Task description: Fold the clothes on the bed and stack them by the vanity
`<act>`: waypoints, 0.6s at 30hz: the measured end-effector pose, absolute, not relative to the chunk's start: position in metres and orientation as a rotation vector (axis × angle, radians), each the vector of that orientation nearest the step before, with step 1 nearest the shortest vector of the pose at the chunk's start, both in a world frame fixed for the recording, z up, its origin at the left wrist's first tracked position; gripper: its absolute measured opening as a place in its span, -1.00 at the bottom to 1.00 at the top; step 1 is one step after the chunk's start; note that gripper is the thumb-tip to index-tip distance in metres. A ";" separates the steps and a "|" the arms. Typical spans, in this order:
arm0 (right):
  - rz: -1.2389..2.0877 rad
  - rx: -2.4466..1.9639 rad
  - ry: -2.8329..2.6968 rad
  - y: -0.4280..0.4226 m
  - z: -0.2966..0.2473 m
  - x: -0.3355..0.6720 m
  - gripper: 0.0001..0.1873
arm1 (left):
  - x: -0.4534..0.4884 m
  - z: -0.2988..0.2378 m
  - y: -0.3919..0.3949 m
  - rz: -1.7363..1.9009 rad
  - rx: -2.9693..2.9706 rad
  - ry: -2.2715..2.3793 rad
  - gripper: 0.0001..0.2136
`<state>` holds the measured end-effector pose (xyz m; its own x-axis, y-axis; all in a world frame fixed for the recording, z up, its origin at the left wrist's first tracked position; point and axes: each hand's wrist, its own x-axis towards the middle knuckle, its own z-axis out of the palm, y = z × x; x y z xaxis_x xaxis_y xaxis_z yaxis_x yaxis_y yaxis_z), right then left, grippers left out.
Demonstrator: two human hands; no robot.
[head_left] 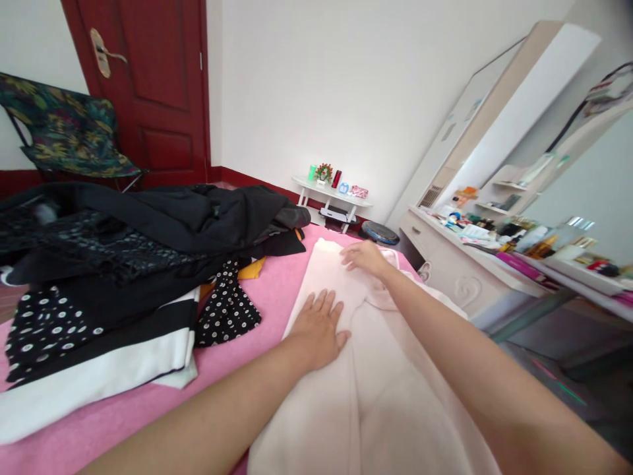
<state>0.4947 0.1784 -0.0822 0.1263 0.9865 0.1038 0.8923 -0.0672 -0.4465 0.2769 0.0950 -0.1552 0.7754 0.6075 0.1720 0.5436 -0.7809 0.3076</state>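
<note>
A pale pink garment (376,389) lies spread along the pink bed cover (267,290). My left hand (319,323) rests flat on the garment's left edge with its fingers stretched out. My right hand (363,256) lies palm down farther along, near the garment's far end, fingers extended on the cloth. Neither hand grips anything.
A pile of black, dotted and black-and-white striped clothes (113,277) covers the bed's left side. A dressing table (475,264) crowded with bottles stands at the right, beside a mirror. A small white shelf (331,194), a folding chair (64,132) and a red door (148,86) lie beyond.
</note>
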 end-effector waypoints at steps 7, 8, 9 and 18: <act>-0.068 -2.186 -1.052 0.091 -0.091 0.602 -0.25 | 0.277 -0.162 0.095 0.437 2.746 0.903 -0.39; -0.003 -2.228 -1.048 0.084 -0.101 0.606 -0.15 | 0.277 -0.163 0.095 0.449 2.746 0.901 -0.39; 0.040 -2.261 -1.054 0.078 -0.109 0.607 -0.10 | 0.277 -0.163 0.095 0.457 2.744 0.898 -0.39; -0.205 -2.506 -0.798 0.050 -0.064 0.616 -0.48 | 0.274 -0.158 0.091 0.440 2.741 0.897 -0.40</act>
<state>0.6160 0.0497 -0.0643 0.8169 0.5016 0.2847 0.5767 -0.7042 -0.4141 0.2735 0.0913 -0.1578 0.7684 0.6039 0.2118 0.5368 -0.7885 0.3002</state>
